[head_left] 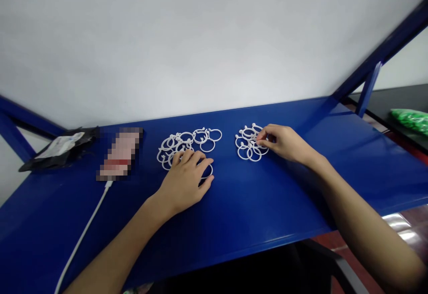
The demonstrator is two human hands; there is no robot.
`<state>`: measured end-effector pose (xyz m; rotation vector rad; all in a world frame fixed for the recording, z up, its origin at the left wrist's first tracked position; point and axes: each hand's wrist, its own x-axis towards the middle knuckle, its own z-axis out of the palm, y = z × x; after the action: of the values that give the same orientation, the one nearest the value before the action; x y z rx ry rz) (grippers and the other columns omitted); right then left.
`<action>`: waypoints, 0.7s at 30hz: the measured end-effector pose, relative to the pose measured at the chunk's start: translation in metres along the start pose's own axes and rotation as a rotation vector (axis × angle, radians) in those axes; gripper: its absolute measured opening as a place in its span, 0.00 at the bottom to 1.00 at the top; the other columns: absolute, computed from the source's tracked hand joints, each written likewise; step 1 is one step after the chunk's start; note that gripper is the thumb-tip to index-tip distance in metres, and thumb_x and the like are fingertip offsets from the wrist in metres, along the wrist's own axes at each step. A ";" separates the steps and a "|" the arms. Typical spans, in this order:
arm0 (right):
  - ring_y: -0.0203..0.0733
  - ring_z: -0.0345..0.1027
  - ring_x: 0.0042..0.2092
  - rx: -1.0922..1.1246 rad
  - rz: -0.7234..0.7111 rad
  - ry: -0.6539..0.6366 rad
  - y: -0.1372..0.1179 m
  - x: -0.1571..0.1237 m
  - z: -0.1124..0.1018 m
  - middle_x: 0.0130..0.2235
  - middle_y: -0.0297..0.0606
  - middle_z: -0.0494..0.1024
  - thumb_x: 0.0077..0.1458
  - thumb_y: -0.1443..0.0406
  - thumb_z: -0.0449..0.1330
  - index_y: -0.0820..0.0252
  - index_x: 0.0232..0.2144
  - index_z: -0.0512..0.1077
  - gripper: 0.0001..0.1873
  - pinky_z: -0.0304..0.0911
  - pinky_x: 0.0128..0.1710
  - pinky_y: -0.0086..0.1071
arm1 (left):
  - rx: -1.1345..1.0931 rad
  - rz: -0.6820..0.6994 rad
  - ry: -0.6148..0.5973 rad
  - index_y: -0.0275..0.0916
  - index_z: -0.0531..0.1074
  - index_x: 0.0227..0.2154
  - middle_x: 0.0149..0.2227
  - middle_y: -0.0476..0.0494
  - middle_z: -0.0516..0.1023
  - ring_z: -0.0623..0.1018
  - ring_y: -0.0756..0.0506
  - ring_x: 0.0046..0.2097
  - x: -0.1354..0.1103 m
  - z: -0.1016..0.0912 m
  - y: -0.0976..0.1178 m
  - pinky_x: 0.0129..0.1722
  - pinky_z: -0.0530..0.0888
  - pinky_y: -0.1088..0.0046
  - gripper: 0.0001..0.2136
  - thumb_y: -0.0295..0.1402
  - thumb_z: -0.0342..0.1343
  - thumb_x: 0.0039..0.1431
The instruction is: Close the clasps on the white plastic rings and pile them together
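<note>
A pile of thin white plastic rings with small knobs (186, 137) lies on the blue table, left of the middle. My left hand (185, 178) rests over the near side of this pile with its fingers spread. One white ring (211, 171) shows between its thumb and index finger, and some rings are hidden under the fingers. A smaller cluster of the same rings (244, 153) lies to the right. At that cluster's right edge, my right hand (281, 141) has thumb and index finger pinched together on a ring, partly covered by the fingertips.
A pixelated phone-like object (120, 151) with a white cable (83, 234) lies on the blue table (234, 205) at left. Beyond it is a black plastic package (60, 149). Blue frame bars (368, 84) flank the table, and a white wall (200, 44) stands behind.
</note>
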<state>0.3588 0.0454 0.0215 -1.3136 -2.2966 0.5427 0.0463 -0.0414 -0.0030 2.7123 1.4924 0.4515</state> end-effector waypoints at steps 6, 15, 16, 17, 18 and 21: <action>0.38 0.68 0.32 -0.002 0.063 0.006 0.007 0.000 -0.003 0.34 0.36 0.78 0.58 0.54 0.63 0.56 0.31 0.77 0.12 0.62 0.33 0.33 | 0.003 -0.003 -0.027 0.40 0.73 0.52 0.49 0.39 0.75 0.70 0.36 0.51 0.001 -0.002 0.001 0.52 0.62 0.51 0.15 0.35 0.52 0.64; 0.41 0.71 0.34 -0.018 0.117 0.037 0.011 0.002 -0.005 0.35 0.38 0.80 0.56 0.51 0.64 0.55 0.33 0.79 0.14 0.64 0.35 0.37 | -0.019 -0.009 0.018 0.40 0.74 0.50 0.46 0.41 0.76 0.70 0.38 0.49 0.001 0.002 -0.001 0.52 0.62 0.53 0.14 0.39 0.55 0.65; 0.42 0.72 0.34 -0.015 0.127 0.043 0.011 0.002 -0.005 0.36 0.38 0.81 0.56 0.52 0.64 0.55 0.33 0.79 0.14 0.64 0.35 0.37 | -0.024 -0.009 0.028 0.41 0.74 0.50 0.46 0.41 0.76 0.70 0.38 0.49 0.002 0.002 -0.001 0.52 0.62 0.54 0.14 0.40 0.56 0.65; 0.42 0.72 0.34 -0.013 0.135 0.046 0.011 0.002 -0.006 0.36 0.38 0.81 0.56 0.52 0.65 0.55 0.33 0.79 0.13 0.64 0.35 0.37 | -0.027 -0.009 0.035 0.41 0.74 0.49 0.46 0.41 0.75 0.70 0.38 0.49 0.002 0.002 -0.001 0.51 0.63 0.54 0.14 0.41 0.56 0.64; 0.42 0.72 0.34 -0.012 0.139 0.048 0.010 0.002 -0.006 0.35 0.38 0.81 0.55 0.52 0.65 0.55 0.33 0.79 0.13 0.64 0.35 0.37 | -0.031 -0.010 0.043 0.41 0.74 0.49 0.46 0.42 0.76 0.70 0.38 0.49 0.002 0.002 -0.001 0.51 0.63 0.54 0.15 0.42 0.56 0.64; 0.43 0.73 0.34 -0.014 0.145 0.049 0.010 0.002 -0.006 0.34 0.38 0.81 0.55 0.52 0.65 0.55 0.32 0.79 0.13 0.65 0.34 0.37 | -0.053 -0.019 0.072 0.42 0.73 0.48 0.45 0.43 0.76 0.71 0.39 0.49 0.002 0.002 -0.001 0.50 0.63 0.56 0.15 0.44 0.57 0.64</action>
<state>0.3679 0.0521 0.0213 -1.4923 -2.1809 0.5357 0.0475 -0.0390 -0.0043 2.6666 1.4981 0.5854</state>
